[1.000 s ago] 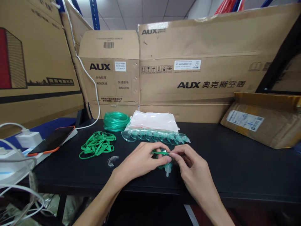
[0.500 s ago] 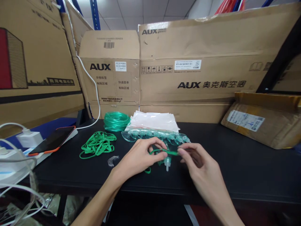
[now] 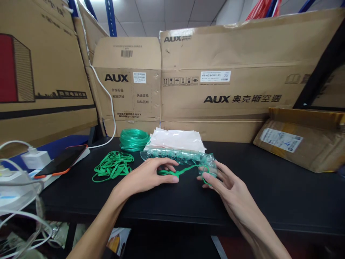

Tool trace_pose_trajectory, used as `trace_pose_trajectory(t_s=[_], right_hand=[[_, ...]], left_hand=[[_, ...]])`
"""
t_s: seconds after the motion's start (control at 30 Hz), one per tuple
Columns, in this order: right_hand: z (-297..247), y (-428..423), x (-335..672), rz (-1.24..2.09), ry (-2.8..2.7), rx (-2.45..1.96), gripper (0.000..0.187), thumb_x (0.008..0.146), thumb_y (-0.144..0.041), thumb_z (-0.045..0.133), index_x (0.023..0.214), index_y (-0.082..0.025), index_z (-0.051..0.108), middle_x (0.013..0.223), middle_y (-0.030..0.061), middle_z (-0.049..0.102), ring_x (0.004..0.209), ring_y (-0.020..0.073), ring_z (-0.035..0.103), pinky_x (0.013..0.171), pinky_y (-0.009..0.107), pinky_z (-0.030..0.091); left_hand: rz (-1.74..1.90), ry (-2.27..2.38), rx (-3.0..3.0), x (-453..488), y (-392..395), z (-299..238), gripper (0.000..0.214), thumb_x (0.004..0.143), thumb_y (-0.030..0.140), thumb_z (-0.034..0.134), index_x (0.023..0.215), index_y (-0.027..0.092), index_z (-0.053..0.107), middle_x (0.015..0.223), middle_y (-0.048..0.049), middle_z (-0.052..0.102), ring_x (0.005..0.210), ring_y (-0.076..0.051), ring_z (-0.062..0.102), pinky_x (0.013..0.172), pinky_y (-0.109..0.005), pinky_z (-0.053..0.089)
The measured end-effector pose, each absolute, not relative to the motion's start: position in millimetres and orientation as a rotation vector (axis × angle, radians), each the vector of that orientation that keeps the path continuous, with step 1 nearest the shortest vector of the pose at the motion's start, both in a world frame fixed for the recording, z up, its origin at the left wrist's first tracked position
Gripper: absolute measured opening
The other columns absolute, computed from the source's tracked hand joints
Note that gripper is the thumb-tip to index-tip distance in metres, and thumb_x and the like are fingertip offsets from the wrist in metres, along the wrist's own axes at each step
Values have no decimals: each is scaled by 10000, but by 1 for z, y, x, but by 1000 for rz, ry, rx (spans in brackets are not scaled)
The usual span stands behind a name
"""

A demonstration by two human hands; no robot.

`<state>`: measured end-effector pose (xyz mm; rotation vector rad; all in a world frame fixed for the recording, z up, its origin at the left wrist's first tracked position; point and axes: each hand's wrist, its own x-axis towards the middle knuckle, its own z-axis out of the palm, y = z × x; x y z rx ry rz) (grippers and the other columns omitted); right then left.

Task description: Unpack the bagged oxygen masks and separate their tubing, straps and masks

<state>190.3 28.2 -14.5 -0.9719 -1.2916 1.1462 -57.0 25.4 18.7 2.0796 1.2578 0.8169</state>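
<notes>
My left hand (image 3: 147,176) pinches one end of a green elastic band (image 3: 180,170) just above the black table (image 3: 269,187). The band stretches right to a clear green-tinted plastic mask (image 3: 209,164), which my right hand (image 3: 225,183) holds with curled fingers. Just behind them lies a row of several more nested clear masks (image 3: 172,155). A loose pile of green elastic bands (image 3: 111,165) lies to the left of my left hand.
A coil of green tubing (image 3: 134,139) and a stack of clear plastic bags (image 3: 178,139) sit behind the masks. A phone (image 3: 61,161), chargers and white cables lie at the left. Large cardboard boxes (image 3: 231,79) wall the back; a taped parcel (image 3: 299,138) lies at the right.
My hands have moved apart and slightly farther from me, pulling the green band taut. The mask has gone from between both hands to my right hand alone.
</notes>
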Motion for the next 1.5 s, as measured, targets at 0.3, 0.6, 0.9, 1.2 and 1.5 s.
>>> trace_pose_trajectory(t_s=[0.3, 0.6, 0.9, 1.2, 1.5], right_hand=[[-23, 29, 200, 1219, -1390, -940, 681, 761, -501, 816, 1322, -250, 523, 1343, 113, 642, 1133, 269, 675, 1028, 408, 516], [-23, 29, 199, 1198, -1555, -890, 577, 796, -401, 788, 1295, -260, 535, 1394, 114, 602, 1263, 284, 599, 1099, 449, 465], [-21, 26, 200, 1219, -1547, -888, 554, 738, -372, 840, 1207, -261, 568, 1305, 100, 641, 1123, 259, 668, 1012, 418, 524], [-18, 21, 201, 1309, -1457, -879, 575, 741, -443, 847, 1216, -271, 573, 1366, 110, 619, 1184, 277, 649, 1002, 392, 537], [-15, 18, 200, 1298, -1502, -857, 543, 755, -408, 839, 1214, -267, 587, 1344, 106, 630, 1151, 271, 662, 968, 389, 556]], left_hand=[[834, 1589, 2207, -67, 22, 20, 330, 967, 494, 526, 1152, 313, 731, 1179, 11, 729, 1051, -241, 646, 899, -329, 467], [894, 1465, 2310, -14, 27, -8, 285, 890, 431, 684, 1106, 251, 727, 1078, -41, 691, 1104, -266, 604, 941, -360, 442], [1079, 1369, 2139, -12, 26, 5, 149, 933, 329, 647, 937, 221, 750, 821, 15, 733, 778, -176, 668, 733, -261, 467], [1248, 1241, 1999, -11, 25, 8, 114, 908, 248, 636, 933, 219, 743, 864, 26, 763, 819, -153, 708, 773, -229, 520], [1284, 1226, 1927, -6, 24, 7, 116, 868, 242, 657, 911, 228, 765, 871, 32, 769, 786, -153, 703, 753, -230, 538]])
